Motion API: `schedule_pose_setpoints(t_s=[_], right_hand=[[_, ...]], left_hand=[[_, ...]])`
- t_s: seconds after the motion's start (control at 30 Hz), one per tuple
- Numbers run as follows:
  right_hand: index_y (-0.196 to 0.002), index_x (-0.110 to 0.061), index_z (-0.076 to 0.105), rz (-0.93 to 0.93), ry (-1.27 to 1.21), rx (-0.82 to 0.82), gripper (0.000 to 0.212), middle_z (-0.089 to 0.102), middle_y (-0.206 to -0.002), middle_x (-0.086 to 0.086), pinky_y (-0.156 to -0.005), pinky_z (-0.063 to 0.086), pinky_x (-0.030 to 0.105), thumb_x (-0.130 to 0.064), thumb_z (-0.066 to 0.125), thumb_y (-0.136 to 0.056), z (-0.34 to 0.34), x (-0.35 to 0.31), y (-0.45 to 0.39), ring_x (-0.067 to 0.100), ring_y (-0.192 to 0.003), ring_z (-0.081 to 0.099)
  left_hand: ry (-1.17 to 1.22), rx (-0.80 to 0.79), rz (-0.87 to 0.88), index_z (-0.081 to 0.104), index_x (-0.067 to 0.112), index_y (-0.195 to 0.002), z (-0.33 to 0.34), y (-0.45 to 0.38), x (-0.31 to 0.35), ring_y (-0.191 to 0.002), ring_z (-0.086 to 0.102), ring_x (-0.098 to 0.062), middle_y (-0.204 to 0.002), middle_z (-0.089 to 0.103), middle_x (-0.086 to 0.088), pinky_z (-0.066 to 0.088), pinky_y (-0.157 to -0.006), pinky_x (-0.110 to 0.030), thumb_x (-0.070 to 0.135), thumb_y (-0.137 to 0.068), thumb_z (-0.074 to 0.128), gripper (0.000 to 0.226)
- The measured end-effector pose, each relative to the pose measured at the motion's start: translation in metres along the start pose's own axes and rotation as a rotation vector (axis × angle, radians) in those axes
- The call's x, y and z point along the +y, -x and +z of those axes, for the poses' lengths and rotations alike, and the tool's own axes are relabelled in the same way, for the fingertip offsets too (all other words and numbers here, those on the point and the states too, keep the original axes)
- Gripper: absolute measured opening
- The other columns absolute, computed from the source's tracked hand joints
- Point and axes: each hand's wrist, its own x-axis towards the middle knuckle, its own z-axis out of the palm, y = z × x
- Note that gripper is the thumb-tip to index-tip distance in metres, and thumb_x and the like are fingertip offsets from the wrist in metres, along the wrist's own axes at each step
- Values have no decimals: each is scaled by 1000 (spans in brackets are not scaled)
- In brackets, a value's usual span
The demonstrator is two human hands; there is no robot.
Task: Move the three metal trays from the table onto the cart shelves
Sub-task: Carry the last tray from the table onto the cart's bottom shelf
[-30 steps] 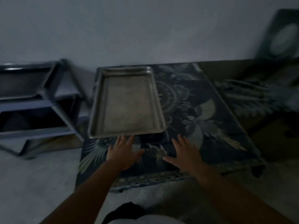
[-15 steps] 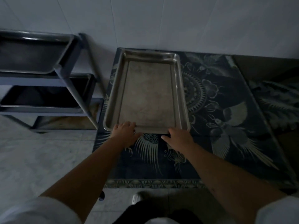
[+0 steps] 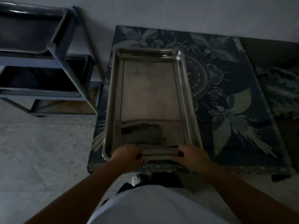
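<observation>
Both hands, left (image 3: 129, 156) and right (image 3: 193, 157), grip the tray's (image 3: 150, 101) near rim; held from one end, its far end may sag or strike the cart (image 3: 64, 65).

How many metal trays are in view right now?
3: one tray on the table, gripped at its near edge by both hands; one on the cart's top shelf; one on the middle shelf. More may be hidden.

Dim, bluish pic w/ soft glare on the rectangular steel tray (image 3: 152, 101) at centre, motion blur on hands at bottom, wide-angle bending at frame edges.
</observation>
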Motion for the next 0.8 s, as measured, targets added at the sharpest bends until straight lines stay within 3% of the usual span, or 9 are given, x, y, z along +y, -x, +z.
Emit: schedule_pose_setpoints(t_s=[0.1, 0.2, 0.27, 0.33, 0.4, 0.47, 0.6, 0.7, 0.8], right_hand=[[-67, -37, 44, 0, 30, -114, 40, 50, -72, -15, -51, 34, 22, -76, 49, -75, 5, 0, 11, 2, -66, 49], [-66, -36, 48, 39, 73, -196, 47, 53, -71, -15, -49, 35, 22, -83, 44, -68, -5, -5, 1, 2, -64, 51], [-73, -33, 56, 63, 23, -57, 59, 59, -74, -12, -53, 41, 24, -88, 37, -64, -19, -6, -17, 6, -66, 56], [-92, -34, 59, 62, -47, 228, 54, 63, -92, -10, -62, 45, 26, -80, 41, -71, -39, 0, -45, 12, -81, 59], [-113, -26, 55, 82, -63, 496, 50, 59, -111, 2, -75, 46, 32, -62, 55, -79, -62, 10, -80, 23, -99, 56], [-119, -15, 53, 227, -204, 587, 53, 57, -117, 13, -82, 45, 36, -50, 62, -81, -84, 20, -116, 32, -106, 54], [-105, -10, 58, 469, -647, 494, 44, 61, -94, 11, -76, 43, 32, -49, 52, -88, -111, 37, -173, 34, -96, 61], [-106, -8, 62, 517, -810, 501, 52, 61, -104, 10, -92, 46, 43, -54, 44, -89, -122, 50, -195, 29, -95, 57], [-101, -16, 62, 508, -959, 394, 41, 63, -100, 8, -83, 47, 36, -54, 49, -89, -125, 58, -201, 23, -88, 58]], left_hand=[[10, -44, -1, 59, 35, -102, 12, 16, 6, -82, 49, -9, -94, 48, 10, 39, -65, -26, 64, -88, 52, 33], [-3, -77, 19, 57, 38, -102, -4, 10, 5, -84, 54, -9, -95, 53, 9, 45, -69, -27, 70, -86, 42, 38], [24, 53, 14, 52, 43, -103, -31, -3, -3, -92, 56, -12, -103, 55, 9, 48, -75, -31, 75, -80, 36, 43], [51, 236, -51, 48, 41, -122, -63, -24, -18, -114, 52, -20, -127, 52, 4, 48, -89, -41, 73, -81, 42, 52], [87, 367, -216, 36, 31, -143, -93, -47, -37, -134, 37, -32, -150, 37, -6, 40, -105, -54, 65, -85, 51, 69], [190, 419, -408, 26, 22, -150, -113, -69, -57, -140, 28, -40, -155, 26, -11, 33, -110, -58, 58, -89, 56, 77], [698, 360, -593, 36, 11, -142, -134, -103, -89, -123, 51, -41, -138, 48, -22, 45, -102, -57, 41, -98, 52, 56], [744, 328, -620, 56, 3, -122, -140, -116, -96, -109, 60, -42, -118, 62, -24, 49, -97, -53, 44, -103, 39, 48], [879, 384, -652, 62, 2, -121, -142, -122, -99, -107, 63, -41, -116, 66, -21, 51, -95, -52, 48, -101, 40, 55]])
